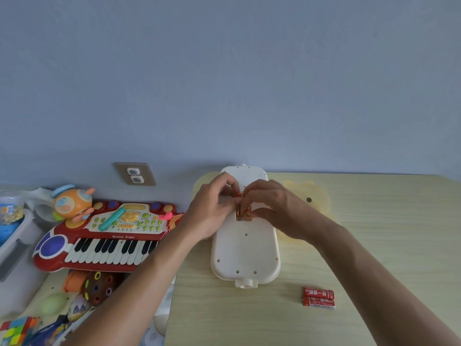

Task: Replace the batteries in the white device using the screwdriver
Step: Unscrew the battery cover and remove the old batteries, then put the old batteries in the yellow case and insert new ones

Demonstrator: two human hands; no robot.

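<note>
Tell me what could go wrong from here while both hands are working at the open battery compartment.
1. Both the left hand and right hand crowd the battery compartment of the white device, hiding the contacts; a cell could go in reversed.
2. The two red batteries lie loose on the table near the right forearm; a sweep could roll them away.
3. Nothing braces the device, so it might slide under pressing.

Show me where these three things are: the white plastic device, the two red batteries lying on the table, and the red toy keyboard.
white plastic device (245, 248): head view, bare flat back panel.
two red batteries (318, 297): head view, where the pair touch.
red toy keyboard (109, 248): head view, the piano keys.
</note>
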